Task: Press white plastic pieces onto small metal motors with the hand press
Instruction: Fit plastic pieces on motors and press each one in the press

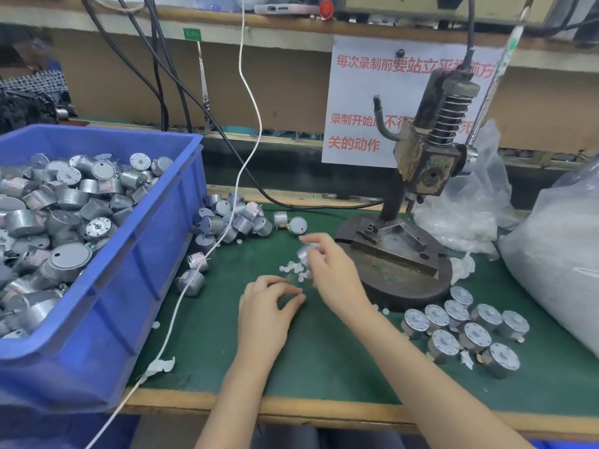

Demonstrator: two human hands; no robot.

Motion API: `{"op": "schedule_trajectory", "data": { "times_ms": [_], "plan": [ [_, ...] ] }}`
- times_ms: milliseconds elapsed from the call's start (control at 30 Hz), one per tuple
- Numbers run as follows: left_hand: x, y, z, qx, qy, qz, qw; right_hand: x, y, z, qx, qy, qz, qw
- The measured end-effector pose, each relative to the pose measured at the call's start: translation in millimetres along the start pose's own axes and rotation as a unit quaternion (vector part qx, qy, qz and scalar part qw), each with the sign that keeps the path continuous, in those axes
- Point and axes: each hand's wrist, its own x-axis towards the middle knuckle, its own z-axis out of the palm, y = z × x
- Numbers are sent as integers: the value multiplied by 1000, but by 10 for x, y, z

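My right hand (327, 267) grips a small metal motor (304, 253), blurred, just above a little heap of white plastic pieces (293, 269) on the green mat. My left hand (270, 303) hovers below that heap with thumb and fingers curled together as in a pinch; whether a white piece is between them I cannot tell. The hand press (424, 163) stands to the right on its round base (405, 280), with an empty fixture (393, 238) under the ram. A loose pile of motors (233, 218) lies left of my hands.
A blue bin (136, 254) full of motors fills the left side. Several finished motors (466, 328) sit in rows at the right front. Plastic bags (557, 254) stand at the right. A white cord (207, 254) runs across the mat.
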Motion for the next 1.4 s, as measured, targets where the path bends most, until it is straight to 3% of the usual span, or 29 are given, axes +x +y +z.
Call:
{"op": "schedule_trajectory", "data": {
  "times_ms": [133,267,367,467,600,1400],
  "plan": [
    [-18,10,29,45,0,14,999,-213,230,-182,-11,-22,8,1000],
    [-52,0,52,61,-5,40,997,-315,404,-143,-91,-12,-83,992],
    [-29,9,40,17,18,16,1000,-328,456,-101,-136,-36,-131,981],
    [-2,22,5,-51,30,-24,998,-322,463,-79,-168,-75,-138,973],
    [-7,61,-17,-48,22,-33,998,-324,454,-67,-205,-98,-151,962],
    [-16,69,-20,-66,39,-54,996,-311,441,64,-308,-103,-194,926]
  ]
}}
